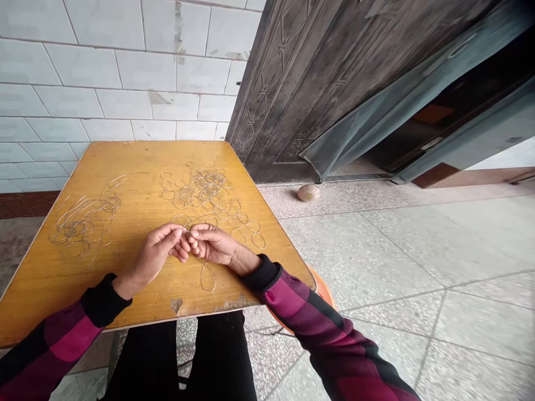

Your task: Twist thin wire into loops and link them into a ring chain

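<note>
My left hand (156, 250) and my right hand (215, 245) meet above the near half of the wooden table (137, 301). Thumb and fingers of each are pinched on a thin wire (202, 275), whose looped end hangs below my right hand. The fingers cover the part where the two ends come together. Beyond my hands lies a heap of wire loops (209, 186), some linked in twos or chains. Loose wire pieces (81, 223), partly straight and partly curled, lie in a tangle to the left of my left hand.
A white tiled wall (112, 103) stands behind the table. To the right are a dark carved door (288, 94) and a grey-green curtain (376, 111). A roundish stone-like object (308, 192) rests on the floor by the door. Part of an orange stool (324, 289) shows beside the table's right corner.
</note>
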Motion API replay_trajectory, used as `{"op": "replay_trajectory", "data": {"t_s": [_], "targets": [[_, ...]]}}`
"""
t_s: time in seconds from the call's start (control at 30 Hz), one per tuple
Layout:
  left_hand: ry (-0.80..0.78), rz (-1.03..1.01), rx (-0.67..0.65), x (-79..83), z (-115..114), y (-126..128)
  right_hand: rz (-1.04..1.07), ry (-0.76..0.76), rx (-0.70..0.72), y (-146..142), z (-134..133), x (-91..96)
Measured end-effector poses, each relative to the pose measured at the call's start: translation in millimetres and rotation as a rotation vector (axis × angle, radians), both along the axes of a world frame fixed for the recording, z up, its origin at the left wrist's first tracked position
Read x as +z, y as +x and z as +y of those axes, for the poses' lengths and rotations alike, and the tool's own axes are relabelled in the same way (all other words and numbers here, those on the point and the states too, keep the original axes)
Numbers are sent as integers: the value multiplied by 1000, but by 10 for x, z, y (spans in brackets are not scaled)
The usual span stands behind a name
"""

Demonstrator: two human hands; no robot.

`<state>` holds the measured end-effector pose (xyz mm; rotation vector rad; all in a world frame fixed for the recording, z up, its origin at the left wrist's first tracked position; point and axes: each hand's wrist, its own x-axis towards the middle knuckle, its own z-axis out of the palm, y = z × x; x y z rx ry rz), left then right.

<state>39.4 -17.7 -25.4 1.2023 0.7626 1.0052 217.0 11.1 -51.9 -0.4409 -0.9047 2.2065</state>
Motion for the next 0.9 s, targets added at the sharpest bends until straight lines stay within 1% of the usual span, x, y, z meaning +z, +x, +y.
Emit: {"op": "replay_trajectory", "data": {"t_s": [0.07, 0.23, 0.33, 0.47, 0.63, 0.9], "targets": [[-9, 3, -10, -4, 10, -10, -12, 24, 0, -4, -11, 4], [-21, -2, -46, -13, 27, -15, -48, 16, -5, -7, -32, 19], [-3, 31, -20, -17, 39, -11, -64, 25, -3, -9, -34, 27], [95, 151, 45, -26, 55, -24, -116, 48, -21, -10, -33, 40], [225, 292, 87, -56, 54, -54, -208, 75, -47, -12, -35, 54], [368, 463, 127, -92, 57, -94, -221, 67, -56, -22, -33, 70]]}}
